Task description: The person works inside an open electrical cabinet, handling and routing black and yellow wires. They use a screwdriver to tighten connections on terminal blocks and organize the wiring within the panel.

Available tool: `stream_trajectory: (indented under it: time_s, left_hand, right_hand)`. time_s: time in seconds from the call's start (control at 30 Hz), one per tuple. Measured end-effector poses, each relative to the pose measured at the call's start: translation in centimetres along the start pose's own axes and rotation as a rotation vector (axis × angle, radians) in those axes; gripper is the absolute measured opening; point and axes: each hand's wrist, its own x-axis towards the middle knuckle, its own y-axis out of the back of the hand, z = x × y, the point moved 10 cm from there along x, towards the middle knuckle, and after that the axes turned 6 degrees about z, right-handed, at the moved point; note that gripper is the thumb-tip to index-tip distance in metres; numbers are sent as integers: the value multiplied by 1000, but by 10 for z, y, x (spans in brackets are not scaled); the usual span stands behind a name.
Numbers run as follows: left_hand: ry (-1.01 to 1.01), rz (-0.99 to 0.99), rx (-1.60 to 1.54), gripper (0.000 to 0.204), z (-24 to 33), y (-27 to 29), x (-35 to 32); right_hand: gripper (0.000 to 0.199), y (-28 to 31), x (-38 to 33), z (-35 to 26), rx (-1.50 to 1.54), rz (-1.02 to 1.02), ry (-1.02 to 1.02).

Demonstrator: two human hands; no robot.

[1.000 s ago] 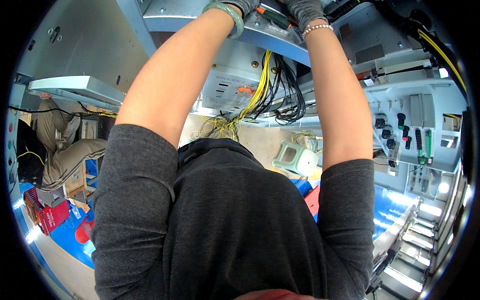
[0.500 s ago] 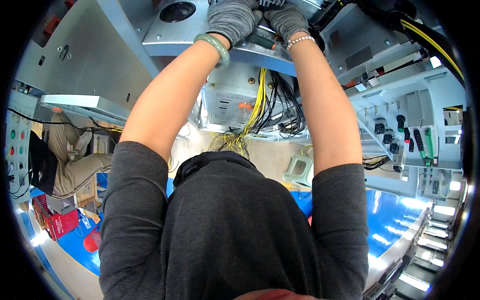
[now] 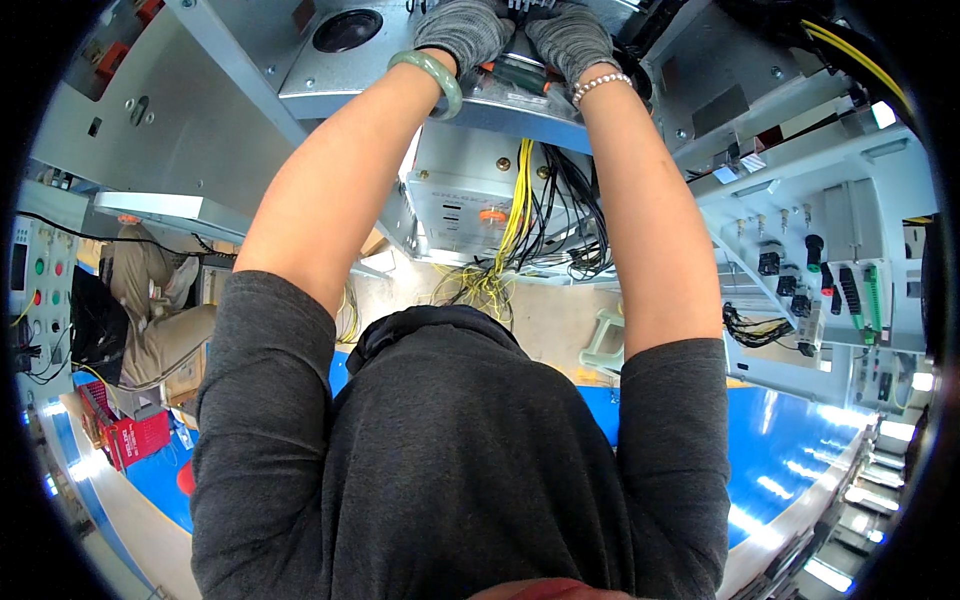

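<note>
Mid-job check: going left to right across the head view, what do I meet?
Button panel, tan trousers, round black part, gloved left hand, gloved right hand, green strip.

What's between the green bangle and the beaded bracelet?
In the head view, what looks like a green and orange tool lies there, on the metal ledge.

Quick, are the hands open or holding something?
Left hand: near the ridged part; can't tell if holding it.
Right hand: near it too; can't tell either.
</note>
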Motion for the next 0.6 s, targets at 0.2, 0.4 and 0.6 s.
stream_trajectory:
  time_s: [0.2,0.4,0.6]
  left_hand:
    - [20,3,-43,34,-8,-1,-1]
    - [-39,46,-44,34,-5,-3,4]
    - [-53,30,-71,32,-2,-4,3]
  right_hand:
    - [45,20,-13,-4,166,52,-64]
    - [44,47,-37,5,350,107,-318]
    - [45,43,-38,13,308,113,-402]
